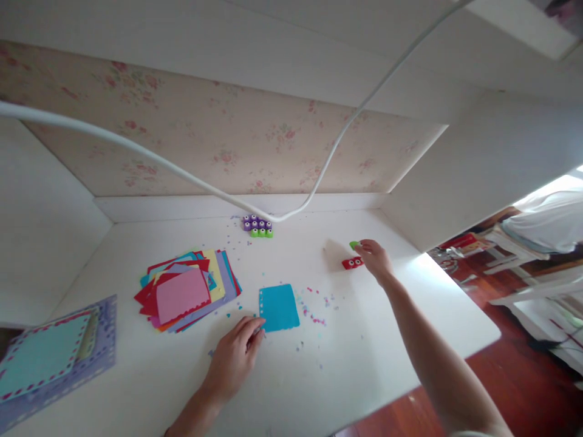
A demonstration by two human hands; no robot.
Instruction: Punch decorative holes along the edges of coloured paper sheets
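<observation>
A blue paper sheet [280,308] lies flat, with small punched holes along its left edge. My left hand [234,355] is at its lower left corner, fingers curled and closed on that corner. My right hand [376,258] is closed on a small green craft punch [354,245] at the right of the table. Just below that hand sits a group of red craft punches [352,263], partly hidden by the fingers. Farther back stand purple craft punches [254,223], with several green craft punches [262,233] in front.
Left of the blue sheet is a loose pile of coloured paper [182,295]. Punched sheets [45,352] lie at the far left. Paper confetti [314,317] is scattered across the white table [337,370]. A white cable [195,180] hangs across the view.
</observation>
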